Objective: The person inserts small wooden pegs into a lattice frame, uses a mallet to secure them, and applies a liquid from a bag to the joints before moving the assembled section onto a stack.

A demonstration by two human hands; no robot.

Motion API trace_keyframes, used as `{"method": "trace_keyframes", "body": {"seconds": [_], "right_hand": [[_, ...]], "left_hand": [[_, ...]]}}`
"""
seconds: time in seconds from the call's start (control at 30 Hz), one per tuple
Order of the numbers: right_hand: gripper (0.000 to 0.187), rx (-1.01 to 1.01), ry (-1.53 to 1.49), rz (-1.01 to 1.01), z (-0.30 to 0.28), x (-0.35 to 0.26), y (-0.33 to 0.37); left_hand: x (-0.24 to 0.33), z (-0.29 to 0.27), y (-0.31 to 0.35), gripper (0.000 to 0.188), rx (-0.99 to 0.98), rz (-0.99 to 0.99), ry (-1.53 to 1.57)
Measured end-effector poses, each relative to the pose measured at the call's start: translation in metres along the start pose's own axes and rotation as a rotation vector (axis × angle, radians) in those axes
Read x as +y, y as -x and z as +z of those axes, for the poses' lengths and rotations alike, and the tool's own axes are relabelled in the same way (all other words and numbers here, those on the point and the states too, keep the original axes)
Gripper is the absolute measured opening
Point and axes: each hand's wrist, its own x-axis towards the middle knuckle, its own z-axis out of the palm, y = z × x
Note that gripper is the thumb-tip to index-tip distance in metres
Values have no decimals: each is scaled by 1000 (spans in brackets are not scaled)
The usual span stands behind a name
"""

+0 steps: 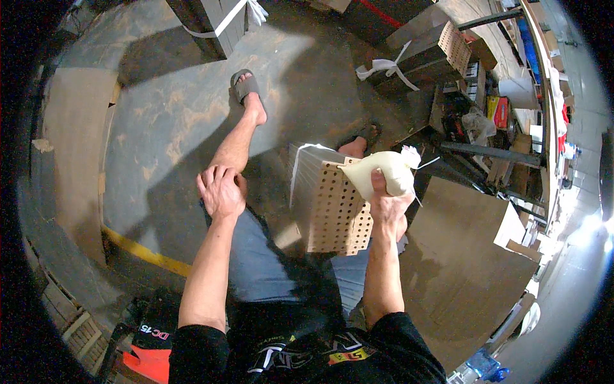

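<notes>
My right hand (387, 198) is closed round a plump, cream-coloured squeeze bag (364, 171), its thumb pressed along the side. The bag is knotted at one end, and its pointed tip reaches left over the upper edge of a light brown block (311, 221) of stacked boards. Rows of round holes cover the block's face, which stands tilted between my legs. Whether the tip touches a hole cannot be made out. My left hand (221, 192) rests on my left knee with its fingers spread over it and nothing in it.
A large cardboard sheet (460, 256) lies to my right. Bundles of dark boards tied with white strips stand ahead, one bundle (214, 25) left and another (412, 67) right. A cluttered rack (492, 157) runs along the right. Long cardboard (80, 160) lies at left, near a yellow floor line (150, 253).
</notes>
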Motion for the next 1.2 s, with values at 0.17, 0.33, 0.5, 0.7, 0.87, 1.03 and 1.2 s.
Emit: {"method": "trace_keyframes", "body": {"seconds": [0.17,0.33,0.5,0.7,0.87,1.03,1.2], "right_hand": [[33,11,-72,-7,4,-16,0],[35,-26,-9,8,5,-25,1],[46,40,-103,123,-5,-35,4],[48,32,-99,168,-3,-47,2],[41,-27,-57,168,7,-31,1],[40,-38,-55,27,16,-25,2],[42,-73,-37,29,16,-28,5]], "left_hand": [[1,-1,-1,26,-19,2,7],[1,-1,-1,25,-12,14,5],[0,0,-2,23,-21,-18,14],[-4,11,1,15,64,-13,17],[-1,8,0,18,60,-5,16],[-3,7,0,19,54,5,25],[-2,8,0,18,49,-1,20]]}}
